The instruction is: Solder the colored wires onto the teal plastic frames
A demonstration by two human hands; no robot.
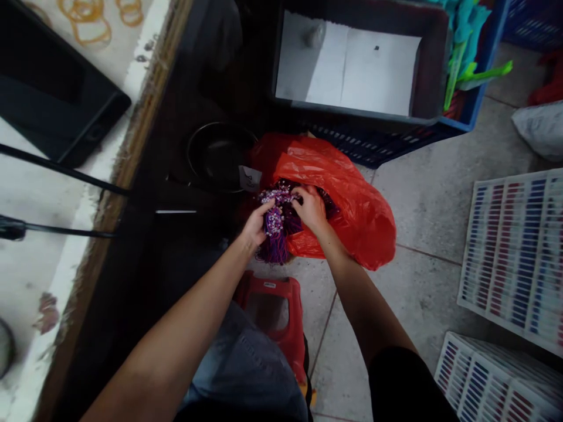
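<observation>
Left hand point(258, 221), one, grasping a bunch of purple beaded strands point(276, 221), too massed to count; right hand point(310, 206), one, its fingertips seemingly pinching more of the same at the mouth of one red plastic bag point(369, 217). Handling, by judgement: light pinch, bunch kept steady, strands parted singly against tangling. Surrounding: one dark pan point(215, 158), one red stool point(295, 305), one grey tray point(352, 114) on one blue crate point(387, 153), two white crates point(467, 240) at right.

Black right sleeve point(407, 387), stitched blue jeans point(241, 363)
</observation>
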